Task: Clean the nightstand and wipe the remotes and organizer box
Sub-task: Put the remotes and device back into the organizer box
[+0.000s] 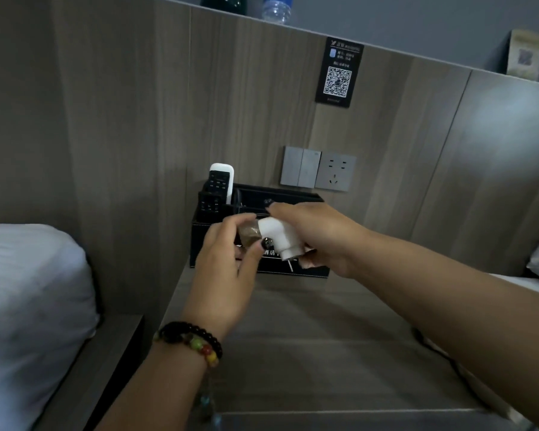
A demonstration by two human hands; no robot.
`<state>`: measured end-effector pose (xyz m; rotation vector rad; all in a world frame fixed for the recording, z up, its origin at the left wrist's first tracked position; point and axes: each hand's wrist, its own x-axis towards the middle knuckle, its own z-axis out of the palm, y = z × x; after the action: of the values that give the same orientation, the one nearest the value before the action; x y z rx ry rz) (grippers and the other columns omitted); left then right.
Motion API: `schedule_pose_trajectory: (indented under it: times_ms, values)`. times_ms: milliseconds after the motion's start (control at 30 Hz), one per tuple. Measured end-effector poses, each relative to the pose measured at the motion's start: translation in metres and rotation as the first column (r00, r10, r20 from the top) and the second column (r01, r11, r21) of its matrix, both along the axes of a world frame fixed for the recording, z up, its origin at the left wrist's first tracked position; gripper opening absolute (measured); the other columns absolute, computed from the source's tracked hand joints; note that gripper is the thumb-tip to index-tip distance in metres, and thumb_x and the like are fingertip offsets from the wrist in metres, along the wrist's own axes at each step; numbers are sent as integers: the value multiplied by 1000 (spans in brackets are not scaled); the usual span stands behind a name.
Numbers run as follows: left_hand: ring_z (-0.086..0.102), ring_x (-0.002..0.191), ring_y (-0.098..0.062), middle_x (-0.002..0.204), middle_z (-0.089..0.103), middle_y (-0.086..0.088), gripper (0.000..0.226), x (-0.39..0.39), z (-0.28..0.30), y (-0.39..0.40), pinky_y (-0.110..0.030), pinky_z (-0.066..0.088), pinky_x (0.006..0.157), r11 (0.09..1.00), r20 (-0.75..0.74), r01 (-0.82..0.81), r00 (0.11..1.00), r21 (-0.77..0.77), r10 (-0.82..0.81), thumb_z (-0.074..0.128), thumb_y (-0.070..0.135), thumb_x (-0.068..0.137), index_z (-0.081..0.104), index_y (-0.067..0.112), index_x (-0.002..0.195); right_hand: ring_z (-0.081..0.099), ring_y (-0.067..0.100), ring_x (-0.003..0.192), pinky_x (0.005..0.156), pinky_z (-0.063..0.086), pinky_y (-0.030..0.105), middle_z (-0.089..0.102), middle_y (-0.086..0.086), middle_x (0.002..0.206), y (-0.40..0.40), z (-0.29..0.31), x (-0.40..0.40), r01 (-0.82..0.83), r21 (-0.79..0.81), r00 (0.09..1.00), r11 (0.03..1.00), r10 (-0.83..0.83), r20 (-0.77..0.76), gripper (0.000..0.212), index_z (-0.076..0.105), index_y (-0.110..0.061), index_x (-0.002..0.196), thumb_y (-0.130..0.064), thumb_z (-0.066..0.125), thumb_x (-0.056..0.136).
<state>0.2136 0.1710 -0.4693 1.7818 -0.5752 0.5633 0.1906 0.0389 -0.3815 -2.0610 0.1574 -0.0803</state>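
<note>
Right hand (pixel 318 234) clamped on white plug-in vaporizer (pixel 277 236), left hand (pixel 227 259) pinching its small bottle (pixel 249 235), both above tabletop (pixel 308 337). Organizer box (pixel 218 241) w/ remotes (pixel 220 181) just behind. Risk: bottle twists loose, liquid spills on the box; prongs could scrape.

The nightstand top (pixel 308 353) lies bare in front — free passage. At its back the black organizer box (pixel 293 270) blocks the wall, two remotes (pixel 220 181) upright in its left compartments; the mattress (pixel 28 306) crowds the left.

2 hands (pixel 231 244) gripping white plug-in device (pixel 277 236), possibly a vaporizer, organizer box (pixel 293 269) behind
</note>
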Motion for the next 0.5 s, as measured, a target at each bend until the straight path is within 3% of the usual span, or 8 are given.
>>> schedule_pose_trajectory:
  times_ms: [67, 133, 200, 300, 400, 500]
  values:
    - [65, 82, -4, 105, 61, 7, 24, 6, 0, 9, -21, 52, 75, 999, -75, 22, 997, -46, -25, 57, 28, 93, 52, 38, 114, 54, 16, 57, 51, 39, 24, 63, 3, 72, 5, 5, -4, -55, 9, 998, 998, 55, 17, 26, 61, -16, 99, -41, 55, 95]
    - [70, 77, -12, 93, 67, 2, 15, 8, -2, 14, -31, 56, 72, 970, -217, 81, 967, -230, -132, 57, 26, 94, 55, 36, 106, 56, 19, 63, 55, 43, 28, 64, 5, 75, 8, 11, -7, -119, 49, 992, 992, 117, 38, 23, 63, -14, 99, -35, 55, 96]
    - [70, 69, -12, 91, 69, -6, 15, 7, -3, 17, -30, 58, 67, 902, -337, 96, 907, -422, -254, 53, 25, 95, 57, 21, 110, 60, 22, 68, 59, 46, 30, 67, 8, 83, 10, 14, -7, -195, 120, 980, 973, 188, 63, 21, 64, -12, 104, -29, 53, 97]
    - [69, 65, -12, 84, 73, -7, 24, 4, -3, 22, -27, 59, 65, 812, -446, 104, 792, -574, -417, 48, 26, 98, 60, 8, 108, 65, 22, 71, 63, 50, 32, 68, 8, 93, 10, 7, -2, -268, 201, 962, 942, 249, 116, 24, 62, -17, 119, -11, 52, 98]
    - [68, 60, -11, 74, 74, -3, 26, 3, -6, 29, -27, 58, 64, 783, -473, 101, 747, -614, -467, 46, 27, 99, 65, 9, 101, 64, 18, 71, 63, 50, 30, 67, 4, 91, 9, -10, 2, -303, 129, 943, 944, 278, 185, 36, 58, -21, 128, -6, 56, 95]
    - [68, 64, -9, 81, 76, -2, 25, 3, -9, 32, -26, 56, 65, 844, -525, 82, 750, -530, -402, 48, 32, 98, 68, 16, 96, 64, 19, 80, 65, 50, 26, 69, 4, 97, 12, -29, 4, -274, -35, 928, 961, 274, 252, 50, 53, -26, 133, -7, 66, 89]
